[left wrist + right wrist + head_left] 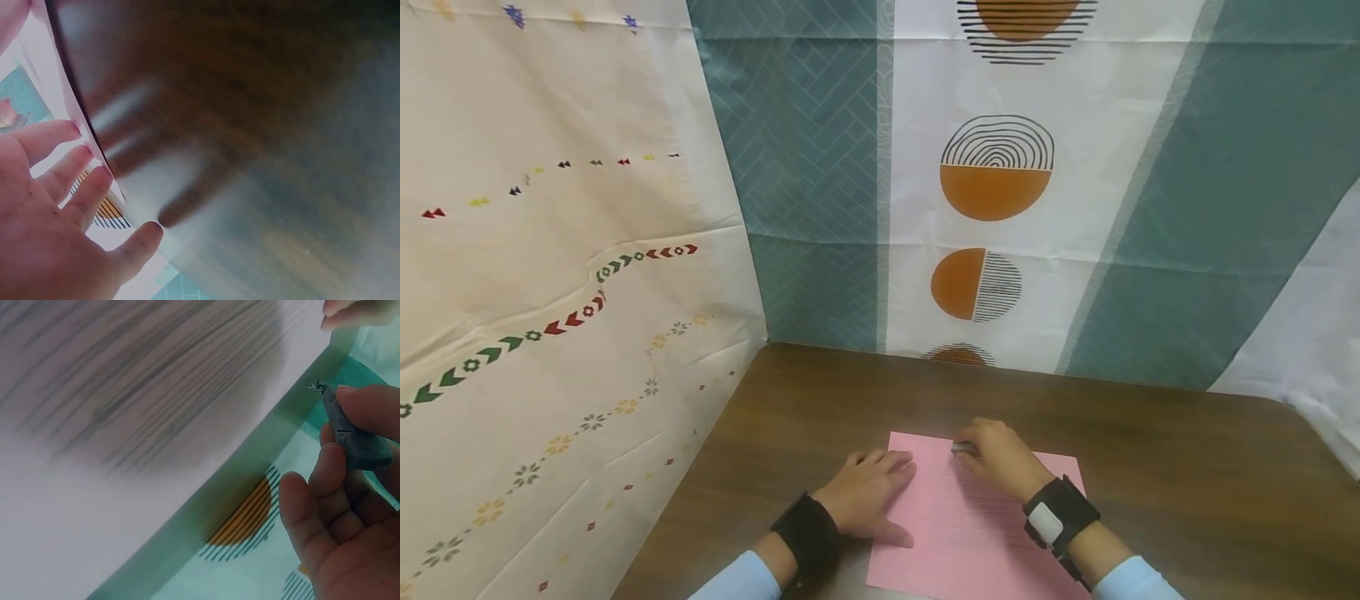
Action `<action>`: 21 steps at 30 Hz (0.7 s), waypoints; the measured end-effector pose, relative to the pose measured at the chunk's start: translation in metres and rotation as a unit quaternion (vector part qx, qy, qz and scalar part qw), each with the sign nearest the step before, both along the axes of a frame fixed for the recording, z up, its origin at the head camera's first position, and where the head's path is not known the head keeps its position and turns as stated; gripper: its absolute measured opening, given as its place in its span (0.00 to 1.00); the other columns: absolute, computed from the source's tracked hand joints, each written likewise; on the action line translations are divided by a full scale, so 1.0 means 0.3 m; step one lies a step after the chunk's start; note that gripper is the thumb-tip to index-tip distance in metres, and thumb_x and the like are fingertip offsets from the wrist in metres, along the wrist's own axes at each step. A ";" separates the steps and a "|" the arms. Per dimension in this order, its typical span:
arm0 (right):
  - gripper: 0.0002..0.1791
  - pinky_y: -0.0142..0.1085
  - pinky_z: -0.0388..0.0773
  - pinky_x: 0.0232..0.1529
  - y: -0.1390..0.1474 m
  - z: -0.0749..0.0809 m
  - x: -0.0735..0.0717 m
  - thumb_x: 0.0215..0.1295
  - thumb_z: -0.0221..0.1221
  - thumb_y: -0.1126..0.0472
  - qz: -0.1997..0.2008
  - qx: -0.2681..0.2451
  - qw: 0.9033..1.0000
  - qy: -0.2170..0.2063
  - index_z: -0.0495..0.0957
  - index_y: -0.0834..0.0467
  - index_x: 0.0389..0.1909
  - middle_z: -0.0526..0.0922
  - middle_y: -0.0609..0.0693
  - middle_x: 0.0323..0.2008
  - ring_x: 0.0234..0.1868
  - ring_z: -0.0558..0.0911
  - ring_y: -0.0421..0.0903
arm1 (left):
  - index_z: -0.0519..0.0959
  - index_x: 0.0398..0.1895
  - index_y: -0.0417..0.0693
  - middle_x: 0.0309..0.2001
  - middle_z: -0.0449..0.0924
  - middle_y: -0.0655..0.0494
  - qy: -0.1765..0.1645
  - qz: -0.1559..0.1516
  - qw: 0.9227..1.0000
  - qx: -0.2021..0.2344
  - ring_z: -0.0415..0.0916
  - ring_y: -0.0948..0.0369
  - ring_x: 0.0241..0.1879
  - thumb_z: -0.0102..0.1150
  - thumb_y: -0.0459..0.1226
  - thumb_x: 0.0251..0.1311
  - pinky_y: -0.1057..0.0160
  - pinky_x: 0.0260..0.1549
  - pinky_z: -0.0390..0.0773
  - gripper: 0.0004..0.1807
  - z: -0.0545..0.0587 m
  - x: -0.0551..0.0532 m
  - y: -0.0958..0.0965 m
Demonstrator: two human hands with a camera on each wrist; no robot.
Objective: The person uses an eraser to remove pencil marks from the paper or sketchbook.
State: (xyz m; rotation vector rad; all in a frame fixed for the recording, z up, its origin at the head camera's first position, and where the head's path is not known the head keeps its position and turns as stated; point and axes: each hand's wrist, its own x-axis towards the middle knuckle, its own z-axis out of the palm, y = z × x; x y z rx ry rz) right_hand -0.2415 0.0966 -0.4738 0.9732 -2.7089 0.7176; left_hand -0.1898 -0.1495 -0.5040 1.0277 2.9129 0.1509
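Observation:
A pink sheet of paper (940, 550) lies on the table, faint lines running across it. Between thumb and fingers my right hand (1000, 457) pinches a small grey eraser (359, 445) over the sheet's upper part. Dark crumbs (317, 386) cling to the eraser's narrow tip in the right wrist view. Long grey pencil strokes (144, 381) show on the paper there. My left hand (867, 493) rests at the sheet's left edge with fingers spread, the fingertips and thumb over the paper. In the left wrist view the fingers (87, 194) are straight and hold nothing.
The brown wooden table (820, 392) extends around the sheet. A patterned cream cloth (550, 333) hangs along the left side, and a teal and white curtain (820, 183) with orange circles stands behind the table. Dark bands (808, 533) wrap both wrists.

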 end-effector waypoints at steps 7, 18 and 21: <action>0.08 0.36 0.77 0.29 -0.045 -0.022 -0.020 0.45 0.68 0.66 0.011 0.003 1.000 -0.004 0.82 0.54 0.28 0.72 0.40 0.22 0.26 0.72 0.36 | 0.64 0.66 0.53 0.67 0.59 0.56 0.009 -0.002 1.000 -0.006 0.56 0.56 0.61 0.53 0.72 0.40 0.43 0.51 0.64 0.52 0.005 -0.002 0.003; 0.08 0.43 0.78 0.41 -0.104 -0.060 -0.018 0.48 0.67 0.63 0.048 0.025 0.998 -0.018 0.83 0.55 0.32 0.81 0.44 0.30 0.36 0.78 0.43 | 0.66 0.65 0.52 0.66 0.60 0.56 0.019 -0.007 1.000 0.000 0.57 0.56 0.60 0.54 0.72 0.40 0.43 0.50 0.65 0.51 0.002 -0.004 0.003; 0.07 0.43 0.78 0.40 -0.115 -0.073 -0.018 0.49 0.66 0.64 0.056 0.043 0.997 -0.005 0.82 0.55 0.31 0.79 0.45 0.30 0.35 0.78 0.44 | 0.66 0.65 0.52 0.66 0.60 0.56 0.019 -0.006 1.000 0.001 0.57 0.56 0.60 0.54 0.72 0.40 0.43 0.50 0.65 0.51 0.004 -0.003 0.002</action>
